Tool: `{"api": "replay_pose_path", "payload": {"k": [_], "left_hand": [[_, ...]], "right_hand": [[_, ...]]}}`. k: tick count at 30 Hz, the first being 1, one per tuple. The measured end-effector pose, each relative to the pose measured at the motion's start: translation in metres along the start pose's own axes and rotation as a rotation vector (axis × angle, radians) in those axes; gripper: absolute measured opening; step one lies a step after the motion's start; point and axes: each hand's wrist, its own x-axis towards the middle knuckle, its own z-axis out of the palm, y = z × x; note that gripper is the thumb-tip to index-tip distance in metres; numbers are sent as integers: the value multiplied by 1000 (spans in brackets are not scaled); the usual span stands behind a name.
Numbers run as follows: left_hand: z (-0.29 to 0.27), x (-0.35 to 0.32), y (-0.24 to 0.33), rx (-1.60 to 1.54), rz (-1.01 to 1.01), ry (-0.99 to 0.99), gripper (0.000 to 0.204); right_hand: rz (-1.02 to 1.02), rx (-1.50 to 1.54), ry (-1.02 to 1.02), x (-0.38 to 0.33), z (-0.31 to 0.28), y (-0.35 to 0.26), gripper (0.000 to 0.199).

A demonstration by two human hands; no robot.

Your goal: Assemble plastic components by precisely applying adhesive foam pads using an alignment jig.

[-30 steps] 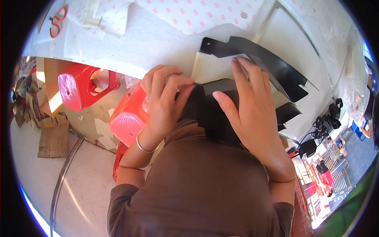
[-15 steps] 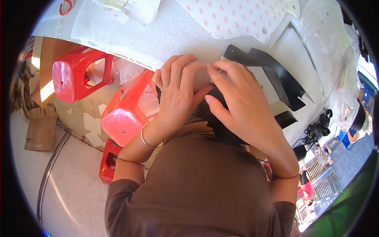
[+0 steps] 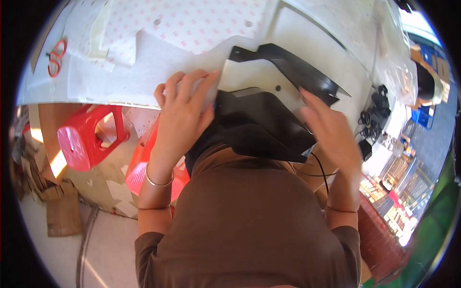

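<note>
My left hand (image 3: 184, 103) is beside the left end of a black moulded plastic panel (image 3: 264, 115), over the table's near edge. Its fingers are bent and its thumb stands apart from the index finger; I make out nothing gripped between them. The panel lies close to my body, its folded lower flap facing me. My right hand (image 3: 326, 125), smeared by motion, is at the panel's right side. Its fingers point toward a second, narrower black plastic piece (image 3: 293, 67) farther back on the table. Whether the right hand holds anything cannot be seen.
Pale sheeting (image 3: 144, 72) and a pink-patterned liner sheet (image 3: 192, 24) cover the table. Red-handled scissors (image 3: 56, 58) lie at far left. Red plastic stools (image 3: 79, 141) stand below on the left. Black cables (image 3: 377, 108) and a clear plastic bag (image 3: 396, 72) are on the right.
My hands, close together before, have separated. The right hand has moved right, and the black panel between them now shows. The view has turned, so the scissors show more fully.
</note>
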Motion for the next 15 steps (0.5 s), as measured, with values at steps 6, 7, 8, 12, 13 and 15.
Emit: {"api": "replay_pose_path", "payload": {"k": [6, 7, 8, 12, 13, 15], "left_hand": [[-22, 22, 17, -225, 94, 79, 36], [-22, 37, 30, -199, 275, 72, 40], [-21, 43, 41, -133, 422, 67, 44], [-7, 67, 83, 333, 568, -212, 26], [6, 71, 79, 471, 690, -122, 19], [-4, 77, 85, 457, 734, -190, 18]], "right_hand": [[52, 221, 463, -56, -67, 110, 29], [122, 232, 488, -69, -72, 124, 28], [154, 264, 485, -66, -65, 140, 29], [86, 326, 498, -60, -51, 151, 25], [31, 357, 507, -57, -52, 147, 23], [-35, 381, 567, -58, -55, 152, 23]]}}
